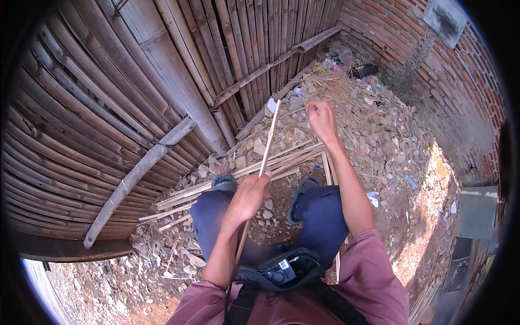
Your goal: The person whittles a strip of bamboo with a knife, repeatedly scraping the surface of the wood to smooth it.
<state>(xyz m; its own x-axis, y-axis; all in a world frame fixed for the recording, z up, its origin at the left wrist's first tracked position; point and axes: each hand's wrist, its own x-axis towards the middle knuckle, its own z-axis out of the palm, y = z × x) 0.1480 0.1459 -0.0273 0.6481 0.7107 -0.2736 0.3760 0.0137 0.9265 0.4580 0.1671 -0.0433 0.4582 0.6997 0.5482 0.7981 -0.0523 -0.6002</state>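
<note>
My left hand (251, 194) is wrapped round a long, narrow bamboo strip (270, 136). The strip runs at a slant, its pale upper end away from me and its lower end back past my left forearm. To the right of the strip's far end, apart from it, my right hand (322, 119) is raised and closed. A speck of pink shows at its fingers, but what they hold cannot be made out. Several more split bamboo strips (292, 158) lie on the ground just ahead of my feet, some crossing each other.
A bamboo slat wall (81, 103) with a crossbar (142, 172) rises on the left. At the far right stands a brick wall (457, 81). Rubble (379, 135) and scraps cover the ground between them. An open black bag (287, 270) with a dark device inside rests at my waist.
</note>
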